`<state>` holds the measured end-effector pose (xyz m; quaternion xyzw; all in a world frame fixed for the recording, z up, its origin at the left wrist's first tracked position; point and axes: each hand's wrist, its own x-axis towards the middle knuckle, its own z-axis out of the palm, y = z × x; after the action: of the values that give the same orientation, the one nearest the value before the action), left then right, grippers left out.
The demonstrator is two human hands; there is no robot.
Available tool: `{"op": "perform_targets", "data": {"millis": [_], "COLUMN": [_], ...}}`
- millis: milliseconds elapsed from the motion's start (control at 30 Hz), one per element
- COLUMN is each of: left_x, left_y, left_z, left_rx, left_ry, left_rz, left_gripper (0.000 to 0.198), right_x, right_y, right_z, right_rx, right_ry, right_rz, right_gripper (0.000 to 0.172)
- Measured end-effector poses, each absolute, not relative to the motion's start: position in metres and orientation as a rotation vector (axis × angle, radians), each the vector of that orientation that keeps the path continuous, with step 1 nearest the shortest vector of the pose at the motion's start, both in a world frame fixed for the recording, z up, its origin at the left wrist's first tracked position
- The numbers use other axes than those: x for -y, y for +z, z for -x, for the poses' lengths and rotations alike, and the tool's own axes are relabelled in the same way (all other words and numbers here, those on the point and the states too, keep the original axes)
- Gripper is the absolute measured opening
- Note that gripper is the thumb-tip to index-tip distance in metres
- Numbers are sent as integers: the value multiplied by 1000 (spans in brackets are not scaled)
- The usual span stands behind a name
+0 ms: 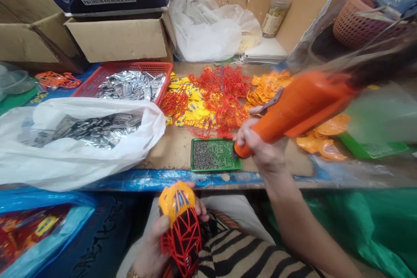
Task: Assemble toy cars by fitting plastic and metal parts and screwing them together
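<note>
My left hand (153,241) is closed around an orange plastic shell (177,200) joined to a red lattice frame (190,234), with something black behind the bars. It holds this piece over my lap, below the table edge. My right hand (269,152) grips an orange electric screwdriver (302,102) with a grey lever on its side. The tool slants down to the left, its tip at the right part of a small green tray (216,168). Many tiny metal screws (205,156) lie in that tray, thickest on the left. Whether the tip carries a screw cannot be seen.
Red lattice frames (230,80), yellow pieces (198,108) and orange shells (269,82) are heaped behind the tray. Metal parts fill a red basket (85,87) and a white bag (140,156) on the left. Cardboard boxes (120,39) stand at the back.
</note>
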<state>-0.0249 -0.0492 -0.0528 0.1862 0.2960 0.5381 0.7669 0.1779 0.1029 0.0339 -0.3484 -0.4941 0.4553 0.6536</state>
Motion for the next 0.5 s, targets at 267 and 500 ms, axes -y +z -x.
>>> {"op": "perform_targets", "data": {"millis": [267, 500], "left_x": [51, 53], "left_y": [-42, -54], "left_z": [26, 27], "left_rx": [-551, -452], "left_ry": [1114, 1103], "left_rz": [-357, -366], "left_gripper": [62, 70], "right_x": [-103, -104], "right_y": [36, 33], "right_z": [-177, -177], "right_rx": [1149, 1176], "right_ry": [1008, 973], "right_rz": [831, 837], "right_gripper": [31, 29]}}
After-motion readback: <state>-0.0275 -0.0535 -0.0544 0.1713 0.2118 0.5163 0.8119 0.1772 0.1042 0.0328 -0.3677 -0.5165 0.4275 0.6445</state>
